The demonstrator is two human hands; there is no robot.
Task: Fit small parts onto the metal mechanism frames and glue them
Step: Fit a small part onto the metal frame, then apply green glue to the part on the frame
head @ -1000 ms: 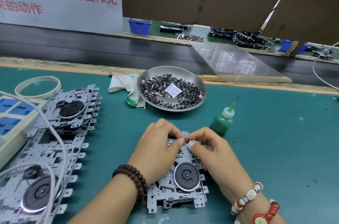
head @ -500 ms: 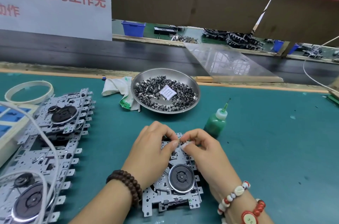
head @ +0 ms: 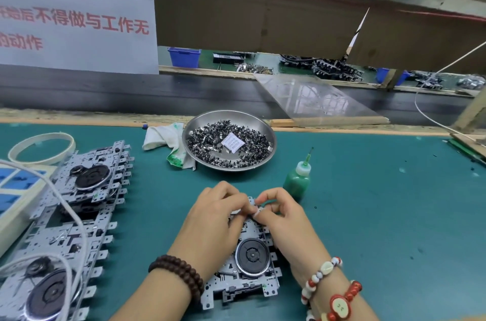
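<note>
A metal mechanism frame (head: 244, 286) with a round black wheel lies flat on the green mat in front of me. My left hand (head: 214, 218) and my right hand (head: 280, 213) meet over its far edge, fingertips pinched together on a small part that the fingers mostly hide. A green glue bottle (head: 297, 181) with a needle tip stands just right of my right hand. Behind the hands sits a steel bowl (head: 196, 123) filled with small dark parts and a white paper slip.
A stack of more mechanism frames (head: 79, 205) runs along the left, with a white cable (head: 69, 209) draped over it. A white rag (head: 164, 136) lies left of the bowl, a tape ring (head: 39, 148) at far left. A dark conveyor belt (head: 131, 92) lies beyond the mat.
The view has tilted upward a little. Both hands stay pinched over the frame's far edge, with only small finger movements.
</note>
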